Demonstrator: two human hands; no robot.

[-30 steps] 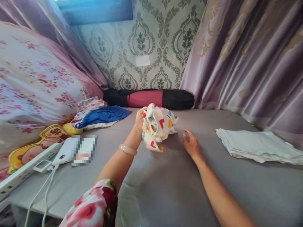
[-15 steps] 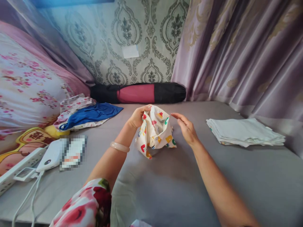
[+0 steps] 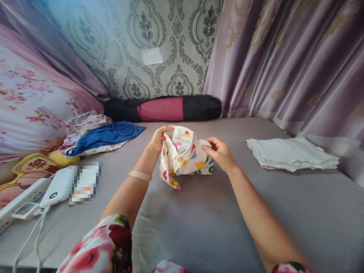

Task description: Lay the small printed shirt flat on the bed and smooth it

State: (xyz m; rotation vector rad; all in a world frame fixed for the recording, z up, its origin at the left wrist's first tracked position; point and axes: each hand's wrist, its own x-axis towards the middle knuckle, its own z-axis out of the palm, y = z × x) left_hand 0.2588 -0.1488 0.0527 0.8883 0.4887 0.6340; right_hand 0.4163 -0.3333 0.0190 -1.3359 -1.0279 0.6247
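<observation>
A small white garment (image 3: pixel 182 155) printed with coloured shapes hangs bunched between both hands, its lower part resting on the grey sheet (image 3: pixel 199 220). My left hand (image 3: pixel 158 137), with a pale bangle on the wrist, grips its upper left edge. My right hand (image 3: pixel 220 152) pinches the garment's right edge.
A stack of folded white cloths (image 3: pixel 290 153) lies to the right. A blue garment (image 3: pixel 108 136) on patterned clothes sits at the left, by a floral quilt (image 3: pixel 31 110). A black and pink roll bag (image 3: pixel 162 108) lies against the wall. A power bank (image 3: pixel 55 187) and power strip (image 3: pixel 17 206) with cables lie near left. Curtains (image 3: pixel 284 64) hang at right.
My right hand rose from the sheet and took hold of the garment's right edge. The left hand brought the garment lower and nearer. The view shifted slightly.
</observation>
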